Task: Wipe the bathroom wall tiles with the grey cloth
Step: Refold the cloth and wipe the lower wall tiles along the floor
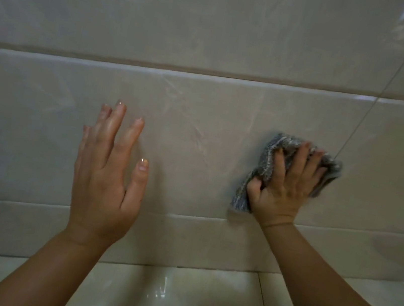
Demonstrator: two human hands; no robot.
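Where the head view shows the wall tiles [199, 131], the right hand [285, 189] presses the grey cloth [269, 158] against a tile just above the lower grout line [185, 216]. Its fingers [299, 157] are spread over the bunched cloth, and the thumb is curled round a fold. The left hand [106, 182], above the same grout line and well left of the cloth, holds nothing. Its fingers [117, 123] are straight and slightly spread, pointing upward. Contact with the tile cannot be determined.
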